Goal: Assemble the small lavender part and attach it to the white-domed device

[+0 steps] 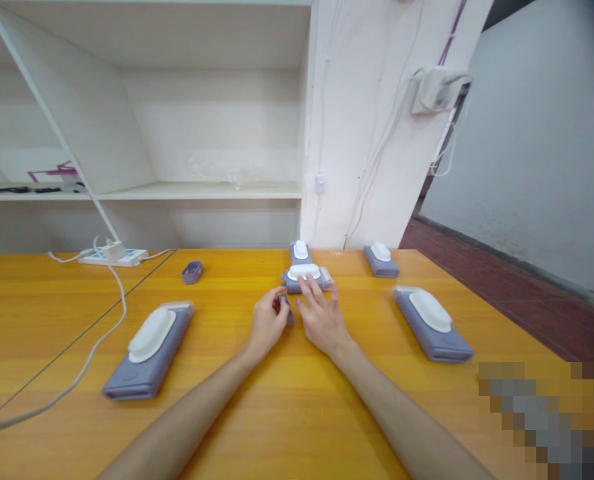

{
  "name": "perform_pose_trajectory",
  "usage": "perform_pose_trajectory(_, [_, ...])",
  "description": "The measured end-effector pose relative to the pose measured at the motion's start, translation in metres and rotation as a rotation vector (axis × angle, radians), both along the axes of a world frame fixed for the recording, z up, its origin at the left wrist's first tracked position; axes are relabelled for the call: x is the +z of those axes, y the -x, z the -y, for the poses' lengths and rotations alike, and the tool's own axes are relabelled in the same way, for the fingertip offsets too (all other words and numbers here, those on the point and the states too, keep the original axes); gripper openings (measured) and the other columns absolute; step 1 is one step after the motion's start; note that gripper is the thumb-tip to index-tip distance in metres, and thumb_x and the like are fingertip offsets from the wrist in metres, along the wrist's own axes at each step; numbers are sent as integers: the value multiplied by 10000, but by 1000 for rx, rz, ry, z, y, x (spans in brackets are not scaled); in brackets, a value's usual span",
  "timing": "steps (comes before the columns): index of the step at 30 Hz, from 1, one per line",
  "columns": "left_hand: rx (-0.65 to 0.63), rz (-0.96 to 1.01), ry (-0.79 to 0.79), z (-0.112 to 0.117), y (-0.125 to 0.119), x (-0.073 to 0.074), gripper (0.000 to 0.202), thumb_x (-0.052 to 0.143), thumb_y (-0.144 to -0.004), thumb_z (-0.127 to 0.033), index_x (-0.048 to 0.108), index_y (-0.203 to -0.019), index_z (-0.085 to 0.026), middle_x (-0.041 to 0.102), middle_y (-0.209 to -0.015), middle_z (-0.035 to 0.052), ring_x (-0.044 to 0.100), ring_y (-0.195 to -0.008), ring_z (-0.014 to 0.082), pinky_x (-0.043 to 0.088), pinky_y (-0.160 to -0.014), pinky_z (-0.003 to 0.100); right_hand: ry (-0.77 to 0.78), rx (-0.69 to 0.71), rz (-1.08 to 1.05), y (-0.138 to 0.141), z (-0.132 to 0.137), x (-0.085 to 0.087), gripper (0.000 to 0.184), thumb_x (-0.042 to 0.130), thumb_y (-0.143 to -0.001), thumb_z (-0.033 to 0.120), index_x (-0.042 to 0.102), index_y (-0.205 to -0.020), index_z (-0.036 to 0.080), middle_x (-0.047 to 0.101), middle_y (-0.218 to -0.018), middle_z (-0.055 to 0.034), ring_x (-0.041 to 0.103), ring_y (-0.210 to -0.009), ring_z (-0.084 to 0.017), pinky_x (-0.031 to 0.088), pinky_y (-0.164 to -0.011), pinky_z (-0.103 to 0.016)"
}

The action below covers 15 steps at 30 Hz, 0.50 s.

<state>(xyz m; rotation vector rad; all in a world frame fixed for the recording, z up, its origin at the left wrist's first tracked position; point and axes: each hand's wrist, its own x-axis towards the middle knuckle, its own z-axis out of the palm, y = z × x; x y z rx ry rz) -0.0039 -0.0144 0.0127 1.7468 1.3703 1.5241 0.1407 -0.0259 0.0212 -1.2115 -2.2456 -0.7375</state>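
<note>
Near the middle of the table a flat purple-grey device [293,285] lies crosswise, with a white oval piece [304,271] on top. My right hand [325,318] reaches over its near side, fingers spread, the fingertips touching the device and its white piece. Just to the left, my left hand [269,319] is closed, thumb and fingers pinched on a small purple-grey part [289,312] close to the device's near left corner. Fingers hide much of that small part.
Similar devices lie behind [297,253], at the right [434,327], far right [383,263] and left [149,353]. A small open purple-grey cup [192,272] stands at the back left. A white power strip [113,255] and its cable [97,347] lie left. White shelves [201,190] rise behind.
</note>
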Motion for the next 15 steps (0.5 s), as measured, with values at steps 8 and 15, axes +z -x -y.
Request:
perform_pose_trajectory(8, [-1,75,16,-8,10,1,298,492,-777,-380,577,-979,-177,592,-718,27,520,-621,130,391,-628,237,76,-115,-84,-6,-3,1,411,536,-746,241,507,-1155,217,368,-1296,-112,231,-1241,-301,-20,-1011,-595])
perform_pose_trajectory(15, [170,-203,3,-37,35,-15,314,455,-789,-329,524,-1043,-158,583,-821,58,547,-714,158,418,-709,293,86,-145,-154,-4,0,5,522,496,-782,269,360,-1284,224,406,-1247,-122,293,-1197,-292,-7,-1014,-580])
